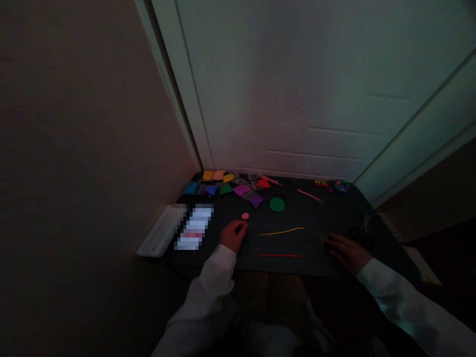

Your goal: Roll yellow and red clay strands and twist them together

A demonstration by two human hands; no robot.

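My left hand (233, 237) rests on the dark table with its fingers curled together; whether anything is in them is hidden. Just beyond its fingertips lies a small flat pink piece (245, 216), apparently modelling clay. To the right, my right hand (347, 252) lies palm down with fingers stretched out, near the table's right side. Between the hands are a thin yellow strand (282, 231) and, closer to me, a thin red strand (281, 256), roughly parallel. A green disc (277, 204) lies farther back in the middle.
Several small bags of coloured clay, including a purple bag (256, 200), line the back left. A lit phone (195, 227) and a white flat object (163, 230) are at left. A pink tool (310, 196), a multicoloured piece (340, 187) and scissors (360, 231) are at right. A white door (282, 64) stands behind.
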